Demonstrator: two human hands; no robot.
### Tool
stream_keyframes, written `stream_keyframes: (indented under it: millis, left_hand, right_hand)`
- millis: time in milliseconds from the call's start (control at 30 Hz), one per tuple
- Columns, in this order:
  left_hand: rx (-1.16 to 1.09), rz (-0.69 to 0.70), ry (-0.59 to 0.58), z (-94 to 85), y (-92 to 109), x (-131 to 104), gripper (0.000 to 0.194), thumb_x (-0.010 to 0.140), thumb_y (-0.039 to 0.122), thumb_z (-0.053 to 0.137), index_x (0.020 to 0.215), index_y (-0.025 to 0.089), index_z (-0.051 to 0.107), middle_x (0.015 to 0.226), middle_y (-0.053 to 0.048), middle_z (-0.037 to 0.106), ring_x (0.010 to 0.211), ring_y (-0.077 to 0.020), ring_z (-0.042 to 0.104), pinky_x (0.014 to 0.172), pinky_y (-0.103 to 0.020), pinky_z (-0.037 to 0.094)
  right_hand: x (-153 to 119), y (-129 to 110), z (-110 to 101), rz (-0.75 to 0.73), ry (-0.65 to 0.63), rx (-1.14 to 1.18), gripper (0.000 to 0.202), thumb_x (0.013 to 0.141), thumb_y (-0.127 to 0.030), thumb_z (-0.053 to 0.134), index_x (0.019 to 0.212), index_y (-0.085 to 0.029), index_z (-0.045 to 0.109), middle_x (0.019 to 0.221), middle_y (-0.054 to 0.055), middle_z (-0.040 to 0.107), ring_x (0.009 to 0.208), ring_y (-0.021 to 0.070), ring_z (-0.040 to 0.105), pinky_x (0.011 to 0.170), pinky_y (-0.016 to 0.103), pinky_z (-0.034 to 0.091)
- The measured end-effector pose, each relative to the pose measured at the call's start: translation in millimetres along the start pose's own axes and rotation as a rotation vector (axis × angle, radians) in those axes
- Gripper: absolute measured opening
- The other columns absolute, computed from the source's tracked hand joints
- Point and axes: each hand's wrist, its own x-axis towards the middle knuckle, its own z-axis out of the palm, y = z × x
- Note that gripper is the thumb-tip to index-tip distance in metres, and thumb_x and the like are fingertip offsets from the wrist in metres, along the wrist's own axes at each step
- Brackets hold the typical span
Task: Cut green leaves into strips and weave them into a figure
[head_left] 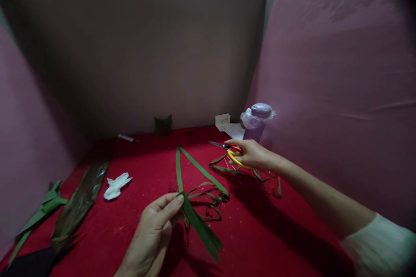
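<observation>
Between the thumb and fingers of my left hand [159, 220] is a folded green leaf strip [201, 229]. Its wide, ragged-cut end points down to the right, and two narrow lengths reach away across the red cloth. My right hand [253, 154] grips a pair of scissors [234, 154] with red and yellow handles, blades pointing left, held above the cloth. Whether the blades are parted is hard to see. Beneath the scissors lie dried brownish leaf strips [224, 168] and a few thin pale sticks [230, 162]. More curled leaf scraps [211, 201] lie just beyond my left hand.
A crumpled white tissue [117, 185], a long brown wrapped bundle [81, 201] and green folded leaves [45, 207] lie to the left. At the back are a white tube [126, 138], a dark green leaf piece [163, 125], a white card [222, 120] and a purple container [253, 132].
</observation>
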Motion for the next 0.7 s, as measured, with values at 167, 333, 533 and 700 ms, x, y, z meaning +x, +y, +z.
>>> stream_keyframes:
  millis: [167, 333, 533, 700]
  left_hand:
    - [0.008, 0.006, 0.002, 2.7, 1.4, -1.5, 0.019, 0.059, 0.028, 0.077, 0.066, 0.012, 0.070, 0.066, -0.006, 0.069, 0.063, -0.0138, 0.061, 0.063, -0.022, 0.048]
    - [0.019, 0.010, -0.047, 0.6, 4.4, -0.4, 0.017, 0.062, 0.026, 0.076, 0.070, 0.012, 0.071, 0.067, -0.006, 0.069, 0.065, -0.0146, 0.061, 0.067, -0.024, 0.048]
    - [0.076, 0.043, -0.038, -2.7, 2.3, -1.3, 0.013, 0.069, 0.025, 0.071, 0.073, 0.013, 0.071, 0.069, -0.006, 0.069, 0.067, -0.0140, 0.059, 0.071, -0.026, 0.048]
    - [0.068, 0.049, -0.038, -3.2, 1.0, -0.7, 0.012, 0.068, 0.024, 0.072, 0.071, 0.012, 0.071, 0.067, -0.005, 0.068, 0.066, -0.0143, 0.059, 0.068, -0.026, 0.048]
  right_hand:
    - [-47.0, -46.1, 19.8, -0.017, -0.215, 0.715, 0.054, 0.064, -0.019, 0.071, 0.112, -0.024, 0.049, 0.069, -0.005, 0.059, 0.057, 0.0108, 0.056, 0.049, 0.020, 0.038]
    - [-81.2, -76.6, 42.8, 0.110, -0.355, 0.863, 0.054, 0.055, -0.013, 0.075, 0.101, -0.025, 0.047, 0.057, -0.011, 0.050, 0.048, 0.0073, 0.045, 0.043, 0.017, 0.031]
    - [-88.6, -81.2, 49.9, 0.007, -0.156, 0.552, 0.058, 0.041, -0.026, 0.086, 0.088, -0.023, 0.053, 0.056, -0.010, 0.041, 0.052, 0.0081, 0.033, 0.042, 0.018, 0.025]
    - [-91.5, -84.3, 53.6, -0.135, -0.076, 0.473, 0.046, 0.046, -0.035, 0.083, 0.078, -0.022, 0.053, 0.054, -0.010, 0.033, 0.050, 0.0076, 0.026, 0.042, 0.020, 0.022]
